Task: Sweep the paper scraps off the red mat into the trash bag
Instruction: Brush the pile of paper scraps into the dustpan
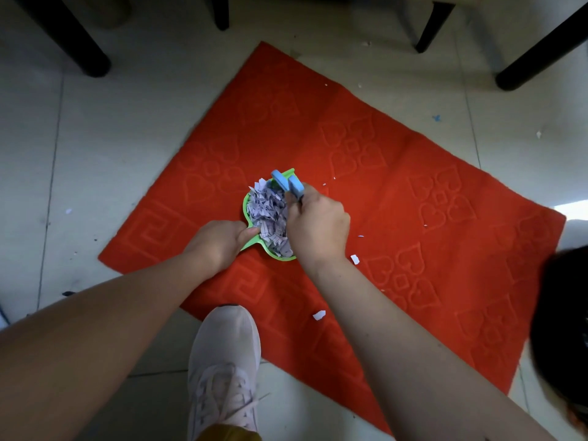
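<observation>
A red mat with embossed hearts lies on the tiled floor. On its near middle sits a small green dustpan heaped with white and purple paper scraps. My left hand grips the dustpan's green handle. My right hand is closed around a blue hand brush, held against the pile at the pan's right side. A few loose scraps still lie on the mat to the right and near edge. No trash bag is clearly in view.
My white sneaker stands at the mat's near edge. Black furniture legs stand at the far left, top middle and far right. Tiny scraps dot the floor tiles. A dark blurred shape fills the right edge.
</observation>
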Demonstrator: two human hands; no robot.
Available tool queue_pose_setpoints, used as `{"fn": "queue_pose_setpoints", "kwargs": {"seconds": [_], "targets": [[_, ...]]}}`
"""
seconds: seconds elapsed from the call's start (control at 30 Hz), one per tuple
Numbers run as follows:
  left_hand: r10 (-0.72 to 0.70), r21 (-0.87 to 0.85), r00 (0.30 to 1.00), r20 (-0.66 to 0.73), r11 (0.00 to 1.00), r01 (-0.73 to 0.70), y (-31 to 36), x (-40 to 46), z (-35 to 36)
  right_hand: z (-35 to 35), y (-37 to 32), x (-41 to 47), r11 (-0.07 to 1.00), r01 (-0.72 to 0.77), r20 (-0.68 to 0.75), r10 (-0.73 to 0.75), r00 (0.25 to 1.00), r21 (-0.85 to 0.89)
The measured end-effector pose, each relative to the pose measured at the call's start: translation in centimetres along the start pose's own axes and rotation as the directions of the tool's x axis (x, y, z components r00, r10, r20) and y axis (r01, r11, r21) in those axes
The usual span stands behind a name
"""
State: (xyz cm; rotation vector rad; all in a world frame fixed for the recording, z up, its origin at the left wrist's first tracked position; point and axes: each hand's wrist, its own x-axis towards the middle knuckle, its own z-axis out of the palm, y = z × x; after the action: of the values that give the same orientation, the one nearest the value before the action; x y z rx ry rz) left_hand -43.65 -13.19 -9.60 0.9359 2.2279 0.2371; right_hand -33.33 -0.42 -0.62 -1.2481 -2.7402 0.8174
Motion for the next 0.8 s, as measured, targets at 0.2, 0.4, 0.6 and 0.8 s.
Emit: {"fn": "queue_pose_setpoints", "kwargs": {"seconds": [0.2,0.4,0.6,0.8], "targets": [[0.008,-0.001,1.0,0.015,1.0,-0.008,0.0,-0.4,-0.2,-1.6,1.0,1.2,0.968,-0.203,-0.049,0.212,0.976,0.149],[0.016,-0.029,1.0,0.001,0.999,-0.016,0.0,-0.9,-0.3,-2.5,3.0,2.3,0.834,-0.321,-0.04,0.378,0.925,0.448],[0.079,-0.035,0.997,-0.024,0.996,-0.08,-1.0,-1.6,0.1,-4.6,4.9,1.6,0.556,-0.406,0.124,0.475,0.871,0.726],[0.11,0.016,0.994,-0.001,0.994,-0.11,-1.7,-2.5,-0.3,-5.8,7.3,-0.6,0.518,-0.397,0.088,0.522,0.849,0.758]]}}
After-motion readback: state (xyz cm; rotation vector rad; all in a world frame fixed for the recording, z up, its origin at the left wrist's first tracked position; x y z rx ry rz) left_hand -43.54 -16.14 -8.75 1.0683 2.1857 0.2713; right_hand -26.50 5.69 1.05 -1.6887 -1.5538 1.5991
